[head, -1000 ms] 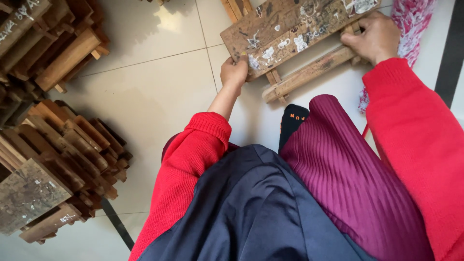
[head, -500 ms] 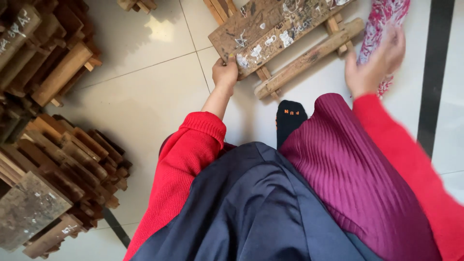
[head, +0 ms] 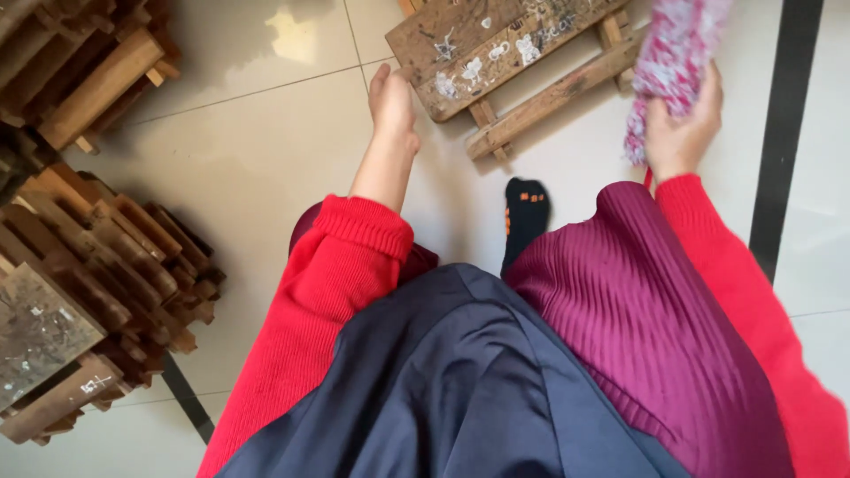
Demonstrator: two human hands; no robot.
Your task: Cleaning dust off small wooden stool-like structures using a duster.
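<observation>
A small wooden stool (head: 496, 49) with white paint marks on its top lies tilted on the tiled floor ahead of me. My left hand (head: 391, 102) hangs open just beside the stool's near-left corner, fingers pointing away from me. My right hand (head: 680, 133) is closed around the lower end of a pink and white fluffy duster (head: 675, 53), which rises toward the top edge of the view. Both my sleeves are red. My foot in a black sock (head: 526, 212) rests on the floor just below the stool.
A stack of similar wooden stools (head: 97, 292) stands at the left, with another pile (head: 80, 62) at the top left. A dark floor strip (head: 786, 133) runs down the right side. My purple ribbed garment and dark blue garment fill the lower view.
My right hand left the stool, moved right and took hold of the duster. My left hand let go of the stool's corner and now hangs open beside it.
</observation>
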